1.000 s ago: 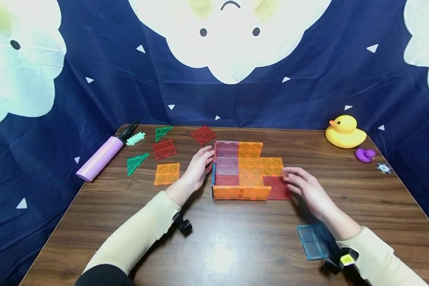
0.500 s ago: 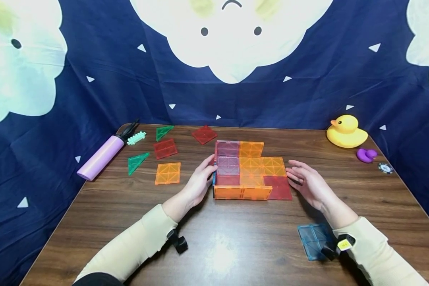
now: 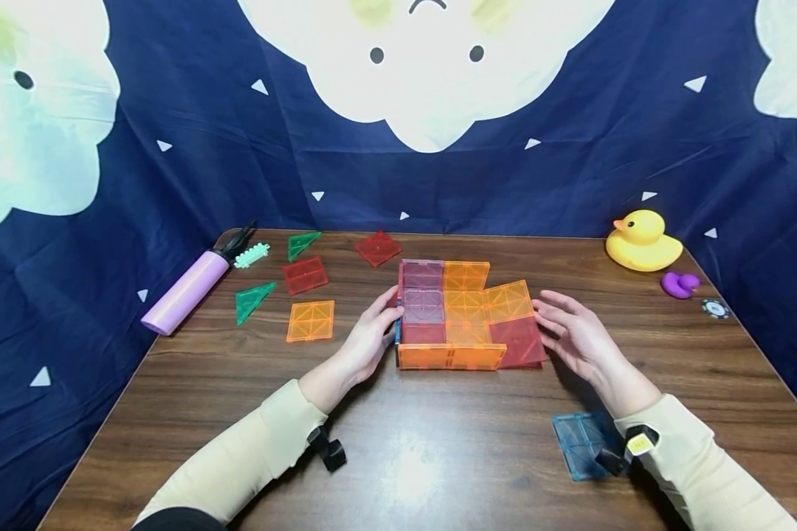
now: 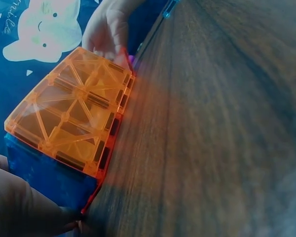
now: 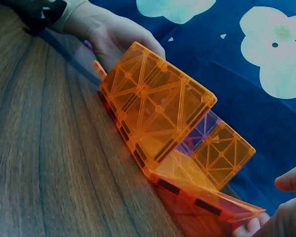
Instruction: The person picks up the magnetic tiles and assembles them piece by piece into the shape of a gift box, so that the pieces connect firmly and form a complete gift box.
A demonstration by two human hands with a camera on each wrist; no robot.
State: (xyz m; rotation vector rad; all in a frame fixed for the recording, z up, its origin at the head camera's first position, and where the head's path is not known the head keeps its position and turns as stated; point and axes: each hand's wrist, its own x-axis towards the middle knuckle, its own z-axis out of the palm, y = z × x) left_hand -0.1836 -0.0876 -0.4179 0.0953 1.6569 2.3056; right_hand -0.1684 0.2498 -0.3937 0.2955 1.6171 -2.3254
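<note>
Hands [image 3: 372,330] [image 3: 571,333] flank tile box [image 3: 452,357], fingers extended.

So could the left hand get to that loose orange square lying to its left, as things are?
Probably yes. The left hand rests against the tile box, and the orange square lies flat beside it, with only bare table showing between them.

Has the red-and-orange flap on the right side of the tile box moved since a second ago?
Yes. The flap has tilted up off the table, hinging toward the tile box, with the right hand under its outer edge.
</note>
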